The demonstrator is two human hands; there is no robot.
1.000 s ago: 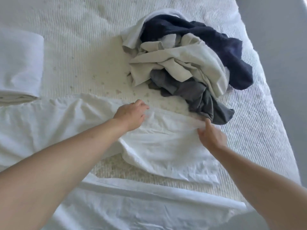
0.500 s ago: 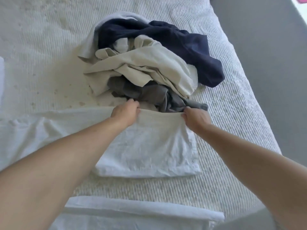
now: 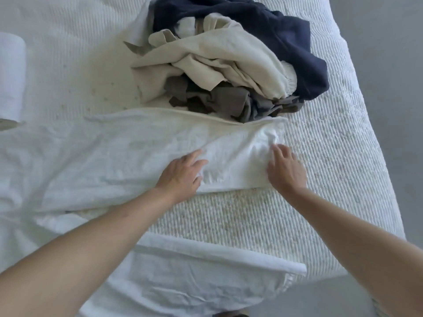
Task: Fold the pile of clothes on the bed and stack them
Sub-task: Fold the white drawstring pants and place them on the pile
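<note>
- Head view: we lay our left hand (image 3: pixel 180 173) and right hand (image 3: pixel 286 171) flat on the white, creased cotton garment (image 3: pixel 142 152), fingers (image 3: pixel 278 152) loosely spread and gripping nothing.
- The garment's long axis runs left to right across the cream ribbed bed cover (image 3: pixel 240 216); its folded right end lies under and between both hands, and the unfolded length trails away to our left, so the left hand is nearer that part.
- Just beyond the garment's far edge, touching it, sits the unfolded pile of navy, beige and grey clothes (image 3: pixel 229 62), which we judge would crowd a fold made away from us.
- A folded white cloth (image 3: pixel 11 76) rests at far left, well apart.
- A rumpled white sheet (image 3: pixel 194 277) lies nearest us.
</note>
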